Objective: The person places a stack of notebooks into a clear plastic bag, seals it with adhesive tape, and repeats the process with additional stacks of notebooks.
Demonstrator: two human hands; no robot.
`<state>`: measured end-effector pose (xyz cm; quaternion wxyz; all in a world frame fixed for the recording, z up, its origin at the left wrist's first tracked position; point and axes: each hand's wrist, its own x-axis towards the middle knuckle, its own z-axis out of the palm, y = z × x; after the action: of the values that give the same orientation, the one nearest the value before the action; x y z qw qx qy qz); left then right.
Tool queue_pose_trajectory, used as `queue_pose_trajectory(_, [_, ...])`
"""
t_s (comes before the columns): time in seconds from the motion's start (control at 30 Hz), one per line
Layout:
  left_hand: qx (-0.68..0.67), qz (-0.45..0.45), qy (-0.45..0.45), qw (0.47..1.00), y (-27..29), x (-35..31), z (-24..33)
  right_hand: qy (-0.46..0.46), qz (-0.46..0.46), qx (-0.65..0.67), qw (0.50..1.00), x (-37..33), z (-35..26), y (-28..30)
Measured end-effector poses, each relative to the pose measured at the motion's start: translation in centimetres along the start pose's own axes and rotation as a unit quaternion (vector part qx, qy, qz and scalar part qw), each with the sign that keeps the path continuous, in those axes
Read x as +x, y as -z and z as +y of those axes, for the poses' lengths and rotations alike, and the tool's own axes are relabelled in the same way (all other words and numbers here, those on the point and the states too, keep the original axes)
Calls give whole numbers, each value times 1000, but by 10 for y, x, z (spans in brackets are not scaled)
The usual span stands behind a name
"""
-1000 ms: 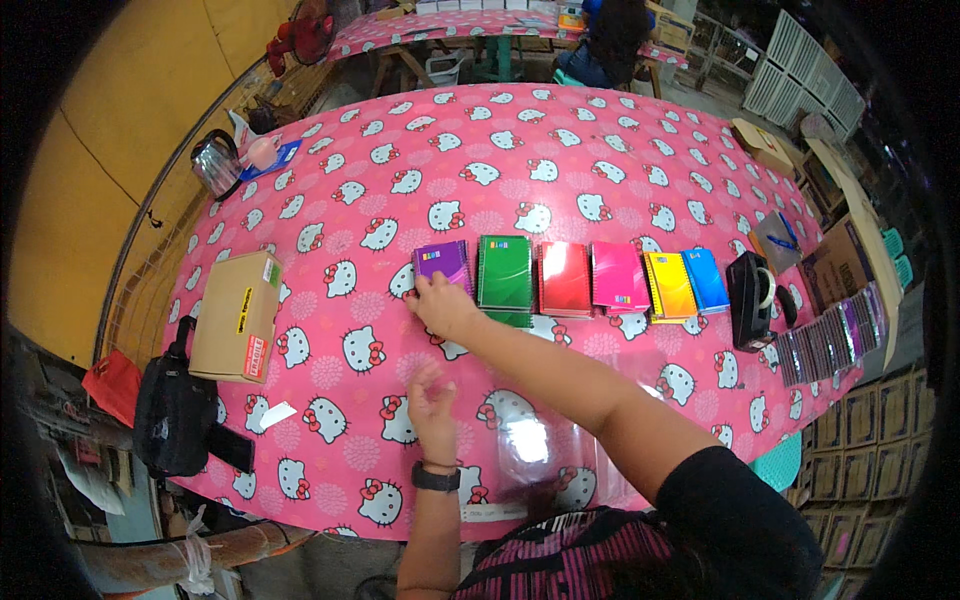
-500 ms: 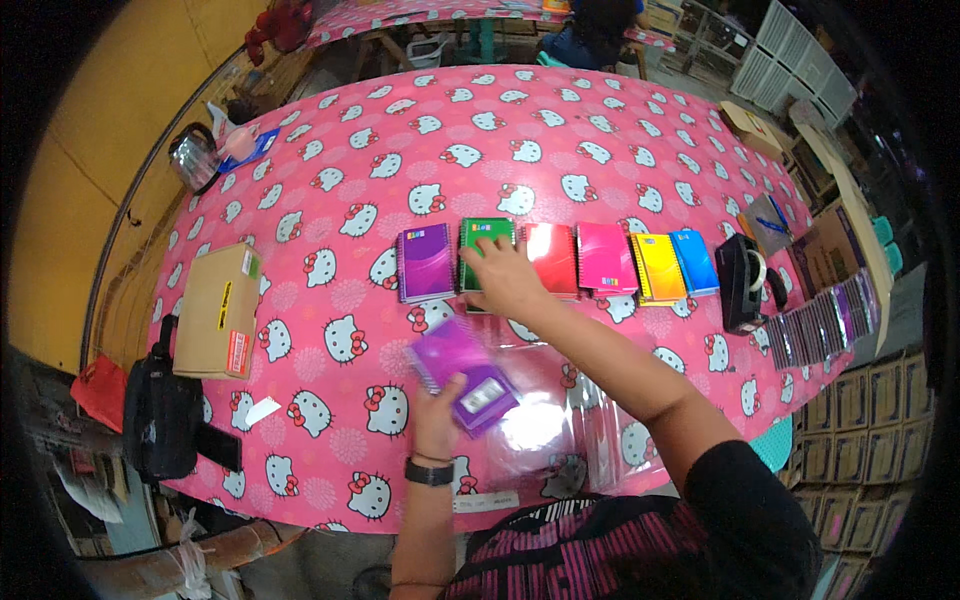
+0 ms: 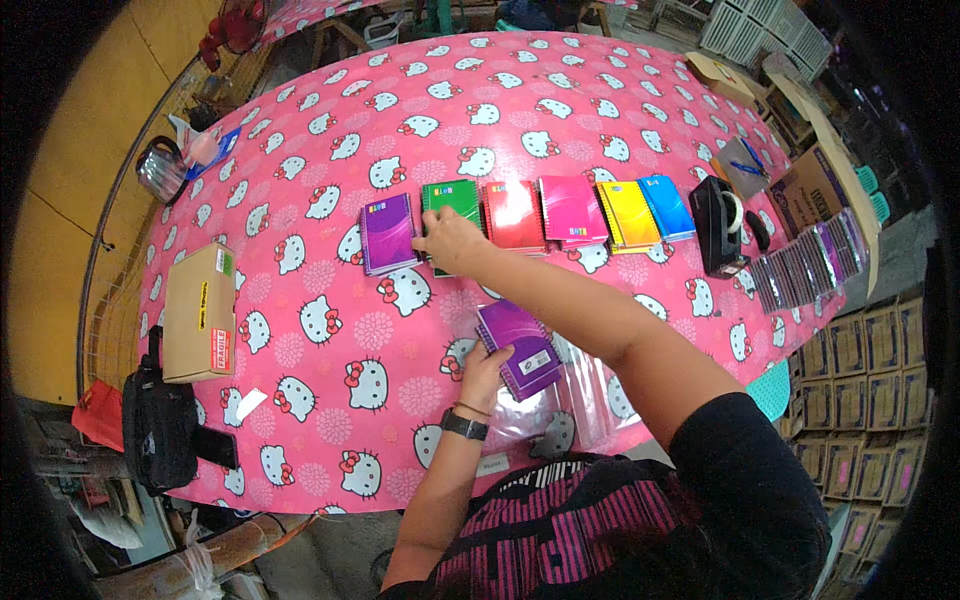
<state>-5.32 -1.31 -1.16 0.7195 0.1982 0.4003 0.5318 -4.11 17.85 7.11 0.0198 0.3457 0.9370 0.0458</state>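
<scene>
A row of small spiral notebooks lies across the middle of the table: purple [image 3: 388,232], green [image 3: 450,194], red [image 3: 514,215], pink [image 3: 573,210], yellow [image 3: 628,215] and blue [image 3: 666,207]. My right hand [image 3: 452,243] reaches across to the green one, its fingers closed about that notebook's lower part and left edge. Nearer to me, my left hand [image 3: 483,376] grips another purple notebook [image 3: 522,345] by its spiral side; a pale label shows on its cover. Clear plastic sleeves [image 3: 590,400] lie below and beside this notebook, partly hidden by my right forearm.
On the left are a cardboard box [image 3: 198,315], a black bag [image 3: 160,425], a phone [image 3: 216,449] and a kettle [image 3: 163,170]. On the right stand a black tape dispenser [image 3: 715,230] and a row of packed notebooks [image 3: 805,265]. A pink patterned cloth [image 3: 330,400] covers the table.
My left hand has moved the purple notebook rightward, over the plastic sleeves and closer to my right forearm. My right hand remains at the green notebook, its fingers now lower on it. The view has shifted.
</scene>
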Motion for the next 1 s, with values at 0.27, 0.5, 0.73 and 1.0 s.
queue_pose_trajectory(0.27, [-60,3,23,998,-5,5,1,-125,270,234,926,-18,48,4])
queue_pose_trajectory(0.5, [-160,-66,45,984,-13,-8,19,-244,120,589,761,-225,22,-33])
queue_pose_trajectory(0.73, [59,1,-32,998,-13,-6,6,-150,107,202,962,-156,50,12])
queue_pose_trajectory(1.0, [68,11,-87,994,-15,0,-4,-139,49,31,989,-71,53,-19])
